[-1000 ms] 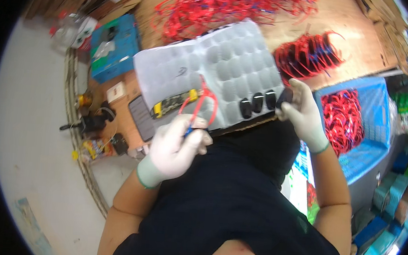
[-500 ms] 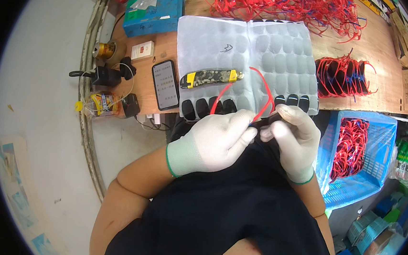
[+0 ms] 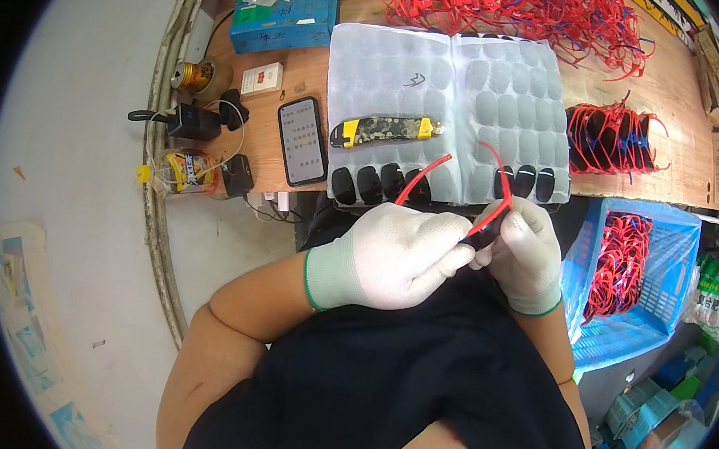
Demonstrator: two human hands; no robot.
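Observation:
Red-framed glasses (image 3: pixel 504 184) are held between both of my white-gloved hands, close in front of my body. My left hand (image 3: pixel 408 255) is closed on the frame, one red temple sticking up behind its fingers. My right hand (image 3: pixel 524 253) pinches the other side, where a dark lens (image 3: pixel 486 231) shows between the fingertips. Parts of the frame are hidden by the gloves. Just beyond my hands lies a tray of lenses under white paper (image 3: pixel 393 71). Dark lenses (image 3: pixel 369 183) stand uncovered along its near edge. A yellow-and-camouflage utility knife (image 3: pixel 386 130) rests on the paper.
At the back lies a tangled pile of red frames (image 3: pixel 511 13); a row of red glasses (image 3: pixel 611 139) sits at right. A blue crate (image 3: pixel 621 329) holds more frames beside the table. Leftward are a phone (image 3: pixel 303 142), a blue box (image 3: pixel 285 16) and a charger (image 3: pixel 194 123).
The red frame has shifted slightly right, and a dark lens now shows at it. My right fingers have closed in around that side. The view has shifted a little.

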